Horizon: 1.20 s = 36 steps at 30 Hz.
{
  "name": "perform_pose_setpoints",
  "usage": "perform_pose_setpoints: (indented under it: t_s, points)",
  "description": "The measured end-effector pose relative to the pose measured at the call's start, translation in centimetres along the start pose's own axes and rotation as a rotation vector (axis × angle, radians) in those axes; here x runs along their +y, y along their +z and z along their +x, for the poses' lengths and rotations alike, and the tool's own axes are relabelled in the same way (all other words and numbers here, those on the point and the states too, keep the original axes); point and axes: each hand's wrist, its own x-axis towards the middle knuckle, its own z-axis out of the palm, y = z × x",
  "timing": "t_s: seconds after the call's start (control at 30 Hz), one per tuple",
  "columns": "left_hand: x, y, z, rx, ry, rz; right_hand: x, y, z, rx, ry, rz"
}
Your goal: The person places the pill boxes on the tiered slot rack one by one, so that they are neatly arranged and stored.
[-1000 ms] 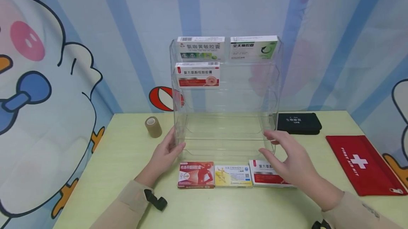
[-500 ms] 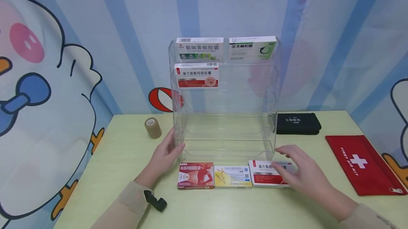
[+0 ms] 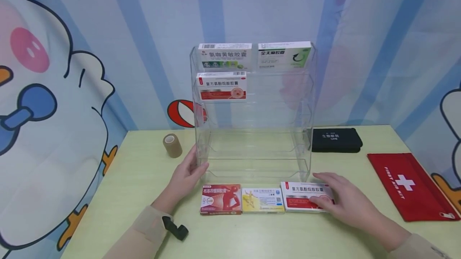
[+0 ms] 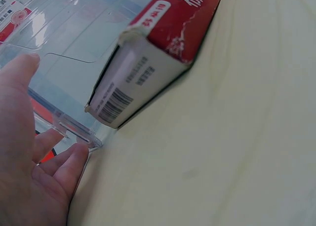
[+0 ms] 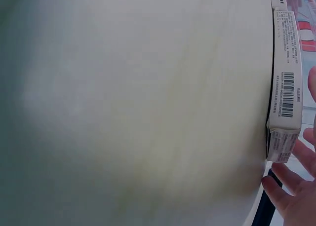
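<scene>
A clear tiered display rack [image 3: 252, 167] stands on the table. My left hand [image 3: 185, 173] grips its lower left side, thumb in front and fingers on the outer side, as the left wrist view shows. In front of the rack lie a red medicine box [image 3: 221, 199], a yellow-and-white medicine box [image 3: 263, 200] and a red-and-white medicine box [image 3: 297, 197] in a row. My right hand [image 3: 351, 203] is at the right end of the red-and-white box [image 5: 286, 78], fingers loosely bent and spread, thumb overlapping its face in the head view.
Upper tiers hold a grey-green box [image 3: 225, 57], a green-and-white box [image 3: 284, 55] and another red-and-white box [image 3: 221, 87]. A brown tape roll [image 3: 173, 146] stands left. On the right lie a black case [image 3: 336, 141] and a red first aid pouch [image 3: 408, 199]. A printed curtain [image 3: 155, 51] hangs behind.
My right hand has left the rack's right side and come down and to the right, to the end of the red-and-white box. My left hand has stayed on the rack.
</scene>
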Motion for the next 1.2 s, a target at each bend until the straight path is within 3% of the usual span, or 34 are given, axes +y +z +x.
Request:
perform_pose_setpoints:
  t_s: [0.33,0.73,0.97,1.2]
  points:
    - [0.0,-0.1,0.0,0.002,-0.001,0.001,0.9,0.2,0.2,-0.082,0.067,-0.033]
    - [0.0,0.0,0.0,-0.001,0.003,0.000,0.9,0.0,-0.2,-0.001,0.046,0.005]
    - [0.0,0.0,0.0,0.000,-0.004,0.004,0.9,-1.2,-0.3,0.017,0.026,-0.003]
    - [0.1,0.0,-0.1,-0.001,-0.013,0.003,0.8,-3.4,-0.1,-0.042,0.042,0.000]
